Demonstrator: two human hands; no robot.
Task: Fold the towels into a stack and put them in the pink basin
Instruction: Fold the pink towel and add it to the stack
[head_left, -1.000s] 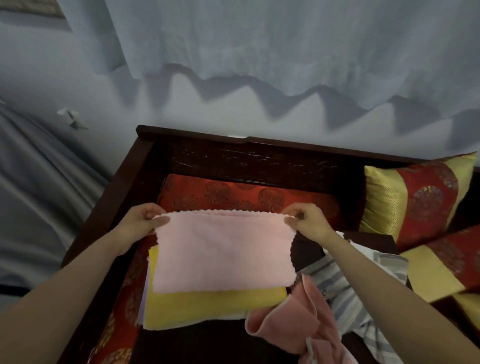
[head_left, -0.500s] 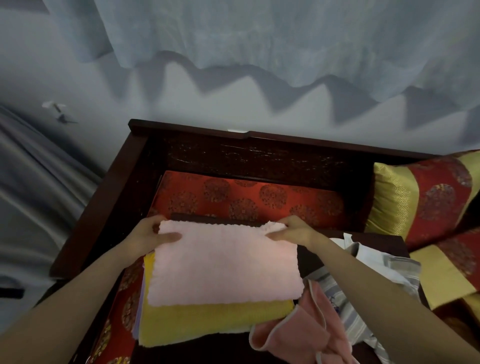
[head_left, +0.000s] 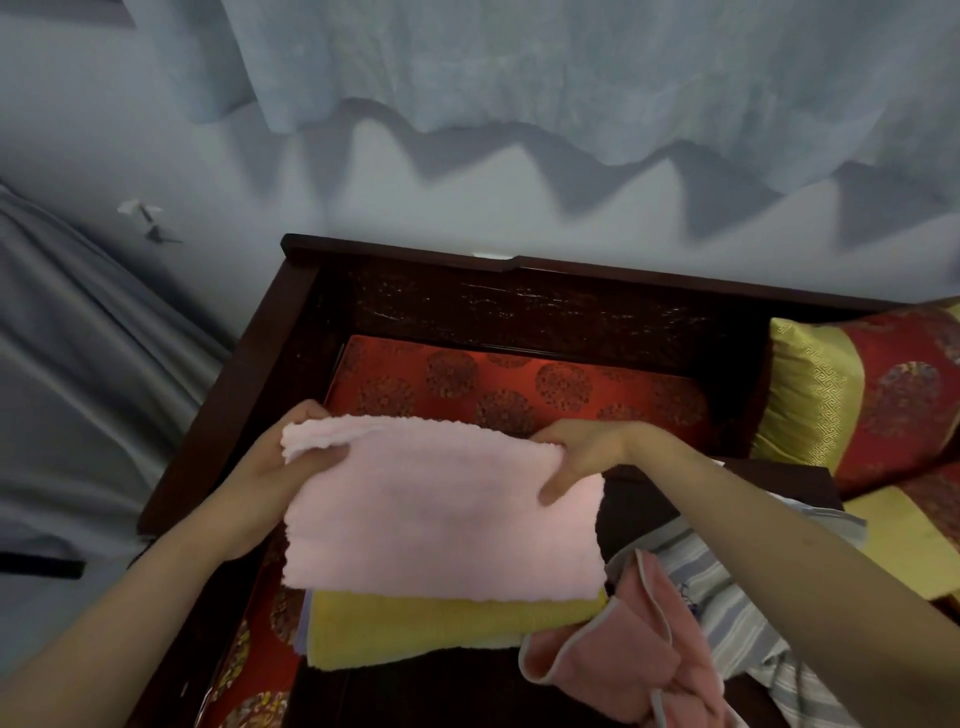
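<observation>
A pale pink towel (head_left: 441, 509) lies folded over a folded yellow towel (head_left: 447, 626), with a thin lilac edge of another towel showing under the yellow one at the left. My left hand (head_left: 270, 483) grips the pink towel's far left corner, lifting it. My right hand (head_left: 576, 457) grips its far right edge, thumb on top. A loose salmon-pink towel (head_left: 634, 649) and a blue-striped towel (head_left: 727, 613) lie crumpled at the lower right. No pink basin is in view.
The towels rest on a dark wooden bench (head_left: 467, 317) with a red patterned cushion (head_left: 519, 384). Red-and-gold pillows (head_left: 862, 395) sit at the right. Grey fabric (head_left: 78, 389) lies at the left, a pale curtain (head_left: 571, 62) hangs behind.
Both hands lowered the pink towel onto the yellow one, then regripped its far edge; the far left corner is now lifted and curled over my left hand.
</observation>
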